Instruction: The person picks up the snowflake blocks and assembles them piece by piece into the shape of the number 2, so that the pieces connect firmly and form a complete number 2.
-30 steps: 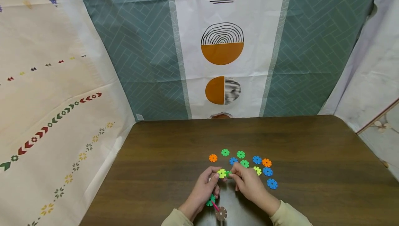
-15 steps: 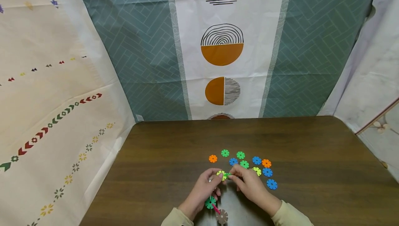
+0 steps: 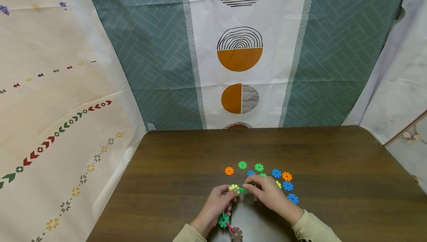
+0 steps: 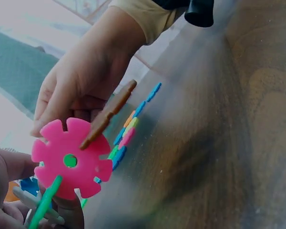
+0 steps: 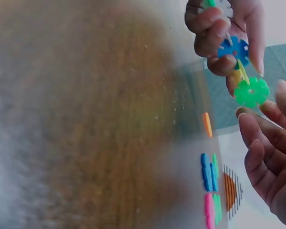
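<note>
Yellow disc (image 3: 233, 187), lower centre of the head view: we see the left hand (image 3: 215, 204) pinching it, the right hand (image 3: 267, 194), fingers parted, beside the joined green disc (image 3: 242, 190).

Wrist views close, seemingly sideways

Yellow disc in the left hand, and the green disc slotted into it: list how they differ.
The yellow disc faces the head camera; the green disc shows nearly edge-on. The left hand holds the yellow disc; the green disc juts toward the right hand. In the right wrist view, the green disc shows its face, the yellow disc its edge. Both are notched.
</note>
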`<action>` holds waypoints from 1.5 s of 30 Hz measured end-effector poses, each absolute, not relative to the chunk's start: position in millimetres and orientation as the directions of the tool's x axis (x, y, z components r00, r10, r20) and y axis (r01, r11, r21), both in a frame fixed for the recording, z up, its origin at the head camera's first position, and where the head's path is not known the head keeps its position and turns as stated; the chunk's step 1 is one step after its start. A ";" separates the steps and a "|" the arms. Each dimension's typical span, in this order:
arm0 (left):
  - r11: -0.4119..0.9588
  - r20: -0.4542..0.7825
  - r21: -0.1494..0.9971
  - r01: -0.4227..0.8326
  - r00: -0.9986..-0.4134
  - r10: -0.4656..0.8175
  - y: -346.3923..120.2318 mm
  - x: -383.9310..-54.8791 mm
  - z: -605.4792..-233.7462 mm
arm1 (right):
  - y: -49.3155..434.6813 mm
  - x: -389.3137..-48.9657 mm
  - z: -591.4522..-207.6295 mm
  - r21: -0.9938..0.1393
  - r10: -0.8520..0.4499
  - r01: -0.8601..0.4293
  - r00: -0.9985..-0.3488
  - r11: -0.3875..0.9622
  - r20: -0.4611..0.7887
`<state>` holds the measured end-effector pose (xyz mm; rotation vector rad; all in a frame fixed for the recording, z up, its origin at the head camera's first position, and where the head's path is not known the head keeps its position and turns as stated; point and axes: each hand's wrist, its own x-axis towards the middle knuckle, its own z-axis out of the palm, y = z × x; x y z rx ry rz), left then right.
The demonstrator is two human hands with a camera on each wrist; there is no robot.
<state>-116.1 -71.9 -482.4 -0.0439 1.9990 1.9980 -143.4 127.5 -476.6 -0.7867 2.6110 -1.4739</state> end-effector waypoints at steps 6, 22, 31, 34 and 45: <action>0.027 -0.240 0.971 -0.239 -0.951 0.197 -74.1 -113.2 -482.4 | 123.3 -155.4 -478.1 -0.792 -0.407 -0.407 -0.886 0.455 0.222; 0.035 -0.283 0.959 -0.282 -0.937 0.207 -79.6 -108.8 -485.8 | 104.0 -188.2 -483.8 -0.614 -0.449 -0.459 -0.874 0.642 0.184; 0.034 -0.294 0.955 -0.294 -0.934 0.204 -80.4 -106.8 -485.9 | 92.8 -196.3 -487.3 -0.469 -0.525 -0.539 -0.833 0.700 0.176; 0.036 -0.300 0.953 -0.300 -0.931 0.207 -80.7 -105.1 -485.6 | 89.0 -194.7 -487.5 -0.408 -0.544 -0.560 -0.822 0.721 0.167; 0.002 -0.261 0.964 -0.267 -0.937 0.231 -79.1 -103.3 -485.0 | 82.2 -197.9 -488.3 -0.273 -0.571 -0.598 -0.801 0.753 0.179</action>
